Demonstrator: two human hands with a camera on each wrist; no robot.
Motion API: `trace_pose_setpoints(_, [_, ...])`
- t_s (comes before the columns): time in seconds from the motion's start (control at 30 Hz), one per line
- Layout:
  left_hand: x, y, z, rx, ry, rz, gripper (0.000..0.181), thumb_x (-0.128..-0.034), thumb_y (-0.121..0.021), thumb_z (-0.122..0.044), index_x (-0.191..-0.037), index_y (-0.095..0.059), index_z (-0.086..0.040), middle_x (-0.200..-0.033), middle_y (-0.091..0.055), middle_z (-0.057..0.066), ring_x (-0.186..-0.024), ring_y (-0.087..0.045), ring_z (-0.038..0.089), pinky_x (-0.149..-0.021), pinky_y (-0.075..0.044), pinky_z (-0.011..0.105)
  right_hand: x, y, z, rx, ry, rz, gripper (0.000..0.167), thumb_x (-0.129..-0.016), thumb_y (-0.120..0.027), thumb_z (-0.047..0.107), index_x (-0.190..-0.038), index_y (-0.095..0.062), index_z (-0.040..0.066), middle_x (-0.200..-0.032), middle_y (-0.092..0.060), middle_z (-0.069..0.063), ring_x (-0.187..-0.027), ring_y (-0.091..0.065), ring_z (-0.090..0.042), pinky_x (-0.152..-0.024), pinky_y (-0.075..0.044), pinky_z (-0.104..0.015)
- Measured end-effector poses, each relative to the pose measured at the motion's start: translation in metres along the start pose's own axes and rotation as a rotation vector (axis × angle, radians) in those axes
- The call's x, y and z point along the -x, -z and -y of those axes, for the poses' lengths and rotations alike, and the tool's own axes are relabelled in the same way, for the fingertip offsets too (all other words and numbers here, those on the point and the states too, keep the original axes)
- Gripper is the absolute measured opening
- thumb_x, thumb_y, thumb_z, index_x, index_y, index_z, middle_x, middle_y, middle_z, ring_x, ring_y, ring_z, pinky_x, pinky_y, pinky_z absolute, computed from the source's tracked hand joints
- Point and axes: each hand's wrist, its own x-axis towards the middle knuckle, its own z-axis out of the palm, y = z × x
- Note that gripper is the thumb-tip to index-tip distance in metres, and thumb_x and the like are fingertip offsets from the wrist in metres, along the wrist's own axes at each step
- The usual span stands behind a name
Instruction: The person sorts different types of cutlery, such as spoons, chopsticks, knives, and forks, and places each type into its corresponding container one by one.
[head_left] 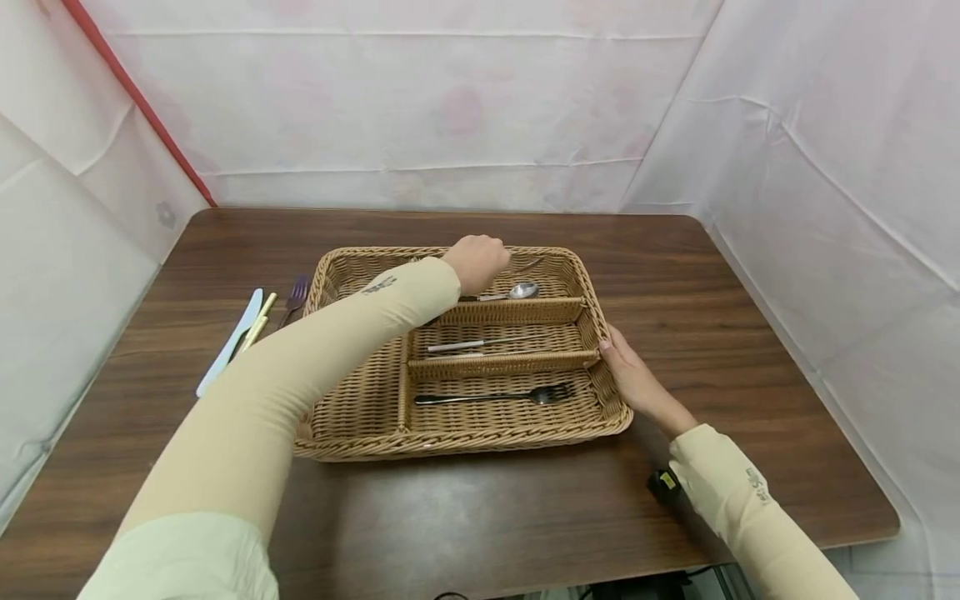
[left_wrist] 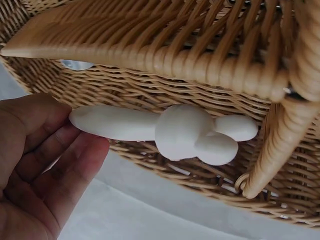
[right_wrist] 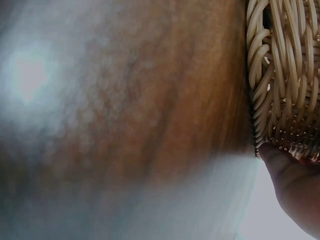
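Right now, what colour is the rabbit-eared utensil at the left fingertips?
White; the rabbit-eared utensil shows best in the left wrist view.

woven divider (head_left: 517, 312): close in, on the near side of the left fingers (left_wrist: 90, 155)
basket (head_left: 540, 251): back wall just past them
white rabbit-shaped piece (left_wrist: 182, 131): juts left from them toward the cross divider (left_wrist: 279, 147)
left sleeve (head_left: 337, 333): partly blocks, from above, the compartment left of them
table (head_left: 765, 375): open room right of the right fingers (head_left: 622, 352)
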Motion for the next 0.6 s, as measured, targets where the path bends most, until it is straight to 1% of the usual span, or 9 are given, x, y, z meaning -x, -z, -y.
trace_pose_setpoints(0.1, [-0.005, -0.007, 0.001, -0.003, -0.001, 0.024, 0.011, -0.0917, -0.06, -0.002, -0.1, -0.068, -0.003, -0.096, -0.066, 0.011, -0.084, -0.063, 0.023, -0.076, -0.052, 0.034, 0.001, -0.002, 0.0, 0.0, 0.002, -0.009, 0.048, -0.105, -0.023, 0.013, -0.148, -0.011, -0.007, -0.15, -0.017, -0.031, -0.139, -0.014, -0.041, -0.111, -0.011, -0.053])
trace_pose_setpoints(0.2, [-0.008, -0.012, 0.003, 0.018, 0.005, 0.057, 0.014, -0.0921, -0.06, -0.002, -0.103, -0.068, -0.004, -0.098, -0.066, 0.01, -0.085, -0.063, 0.022, -0.076, -0.052, 0.034, 0.002, -0.003, 0.0, -0.006, -0.001, -0.016, 0.048, -0.105, -0.023, 0.012, -0.147, -0.012, -0.008, -0.149, -0.018, -0.032, -0.138, -0.015, -0.041, -0.111, -0.011, -0.052])
trace_pose_setpoints(0.37, [-0.012, -0.02, 0.004, 0.048, 0.035, 0.111, 0.018, -0.0947, -0.054, -0.001, -0.106, -0.068, -0.004, -0.103, -0.065, 0.011, -0.086, -0.062, 0.022, -0.074, -0.05, 0.034, 0.002, -0.003, 0.002, -0.008, 0.001, -0.015, 0.048, -0.105, -0.023, 0.013, -0.147, -0.012, -0.007, -0.149, -0.018, -0.032, -0.138, -0.015, -0.041, -0.111, -0.011, -0.053])
trace_pose_setpoints(0.47, [-0.014, -0.024, 0.004, 0.041, 0.044, 0.116, 0.018, -0.0951, -0.053, -0.001, -0.106, -0.068, -0.005, -0.106, -0.064, 0.011, -0.09, -0.061, 0.023, -0.077, -0.05, 0.035, 0.002, -0.002, 0.002, -0.007, 0.001, -0.015, 0.048, -0.105, -0.023, 0.013, -0.147, -0.011, -0.007, -0.149, -0.018, -0.031, -0.138, -0.015, -0.04, -0.111, -0.011, -0.052])
trace_pose_setpoints(0.6, [-0.019, -0.029, 0.004, 0.013, 0.035, 0.102, 0.019, -0.0944, -0.055, 0.0, -0.105, -0.069, -0.007, -0.104, -0.065, 0.009, -0.091, -0.062, 0.023, -0.079, -0.051, 0.036, 0.002, -0.001, 0.002, -0.001, -0.002, -0.017, 0.048, -0.105, -0.023, 0.013, -0.147, -0.012, -0.008, -0.149, -0.018, -0.032, -0.138, -0.015, -0.04, -0.111, -0.011, -0.052])
